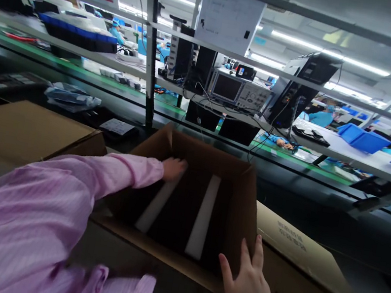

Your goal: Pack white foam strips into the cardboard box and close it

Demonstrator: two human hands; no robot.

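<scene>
An open brown cardboard box (246,200) stands in front of me, with two white foam strips (203,217) lying inside on dark contents. My left hand (174,168), in a pink sleeve, reaches into the box at its far left corner and rests on the upper end of the left foam strip. My right hand (250,288) lies flat, fingers spread, against the box's near right corner and flap. Neither hand grips anything that I can see.
A closed cardboard box (25,130) sits to the left. Beyond runs a green conveyor line (116,84) under a metal rack with test instruments (238,91), monitors and cables. Blue bins (362,138) and other workers are at the far right and back.
</scene>
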